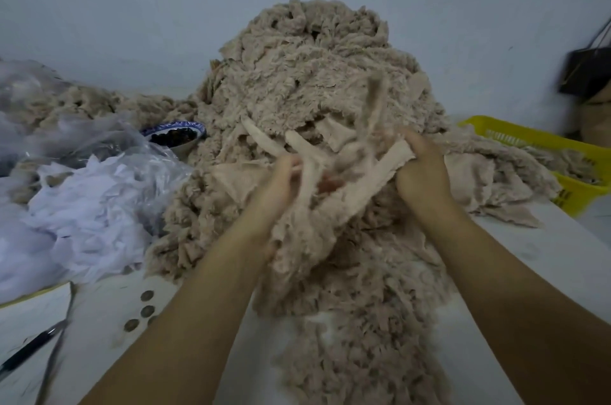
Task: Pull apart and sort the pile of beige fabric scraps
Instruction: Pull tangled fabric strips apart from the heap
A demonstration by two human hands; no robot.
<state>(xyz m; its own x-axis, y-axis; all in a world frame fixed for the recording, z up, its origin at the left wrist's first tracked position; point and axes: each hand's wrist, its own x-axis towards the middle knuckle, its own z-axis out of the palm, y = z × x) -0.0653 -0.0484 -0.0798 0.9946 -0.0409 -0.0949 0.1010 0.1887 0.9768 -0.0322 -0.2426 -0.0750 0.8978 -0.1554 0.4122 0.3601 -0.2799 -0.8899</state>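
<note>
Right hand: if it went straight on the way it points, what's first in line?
The pile of beige scraps. The right hand, gripping a beige strip, points away from the person and slightly left, into it; depth unclear, probably near contact.

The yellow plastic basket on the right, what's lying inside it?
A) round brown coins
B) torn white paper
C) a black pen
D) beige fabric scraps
D: the yellow plastic basket holds beige fabric scraps, which show over its rim and match the colour of the heap beside it.
</note>
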